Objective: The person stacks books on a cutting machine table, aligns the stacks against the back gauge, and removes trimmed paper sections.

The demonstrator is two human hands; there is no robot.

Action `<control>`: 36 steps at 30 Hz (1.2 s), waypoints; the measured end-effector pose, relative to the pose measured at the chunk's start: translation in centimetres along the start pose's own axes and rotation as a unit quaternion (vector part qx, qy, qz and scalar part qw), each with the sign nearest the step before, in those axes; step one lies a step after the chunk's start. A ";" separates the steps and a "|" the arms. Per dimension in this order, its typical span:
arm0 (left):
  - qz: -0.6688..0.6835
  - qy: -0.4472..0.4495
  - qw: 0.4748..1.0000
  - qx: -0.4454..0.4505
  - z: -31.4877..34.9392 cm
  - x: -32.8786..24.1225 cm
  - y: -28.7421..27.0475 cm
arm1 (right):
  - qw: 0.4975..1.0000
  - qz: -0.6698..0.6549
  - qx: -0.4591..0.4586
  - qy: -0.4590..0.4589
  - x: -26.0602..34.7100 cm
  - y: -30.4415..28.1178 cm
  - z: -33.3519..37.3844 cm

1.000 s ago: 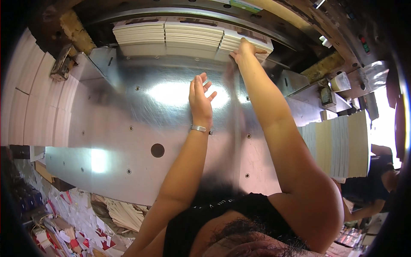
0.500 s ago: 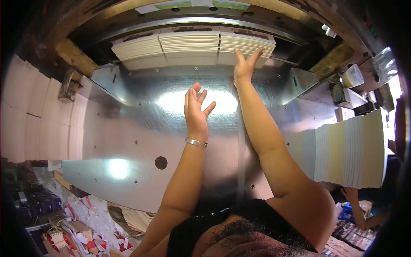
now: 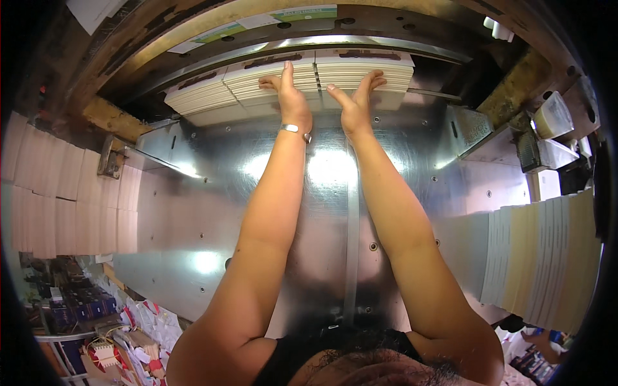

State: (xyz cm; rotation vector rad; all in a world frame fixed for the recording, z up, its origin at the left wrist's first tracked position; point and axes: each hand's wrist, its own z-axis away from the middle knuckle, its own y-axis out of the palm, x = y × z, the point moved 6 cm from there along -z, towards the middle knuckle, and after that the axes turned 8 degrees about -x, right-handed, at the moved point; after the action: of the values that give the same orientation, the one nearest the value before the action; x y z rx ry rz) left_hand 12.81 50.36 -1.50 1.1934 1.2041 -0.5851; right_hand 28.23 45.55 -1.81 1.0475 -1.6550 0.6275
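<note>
Three stacks of pale paper blocks stand side by side at the back of a shiny metal table (image 3: 193, 244): a left stack (image 3: 199, 98), a middle stack (image 3: 267, 80) and a right stack (image 3: 399, 76). My left hand (image 3: 294, 106), with a metal band on its wrist, is at the front of the middle stack, fingers spread and thumb up. Beside it, my right hand (image 3: 356, 116) is open at the front of the right stack, its fingers turned right. Both palms face away, so I cannot tell how firmly they touch the paper.
A metal bar (image 3: 290, 45) crosses above the stacks. Metal side guides (image 3: 470, 132) flank the table. More paper piles stand at the left (image 3: 77, 222) and at the right (image 3: 541, 257). A clear plastic cup (image 3: 552, 116) sits at the right. Paper scraps (image 3: 154, 328) lie at lower left.
My left hand has reached forward from over the table to the middle stack. My right hand has drawn slightly back and left along the right stack. The whole view has shifted a little.
</note>
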 end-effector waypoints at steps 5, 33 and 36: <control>-0.054 -0.002 0.996 0.074 2.3 -1.4 1.0 | 0.999 0.020 -0.030 0.020 0.5 -0.7 0.5; -0.095 0.060 0.969 -0.218 -6.6 -6.6 -9.9 | 0.998 0.023 -0.044 0.038 0.7 -0.6 0.3; -0.085 0.057 0.978 -0.181 -8.3 -6.5 -12.2 | 0.998 0.013 -0.045 0.044 0.9 0.0 0.5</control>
State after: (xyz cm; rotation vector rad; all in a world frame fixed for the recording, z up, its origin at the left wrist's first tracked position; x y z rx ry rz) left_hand -3.02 52.50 0.62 0.8299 1.4508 -0.4043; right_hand 27.85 44.83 -1.12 0.9214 -1.6073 0.6023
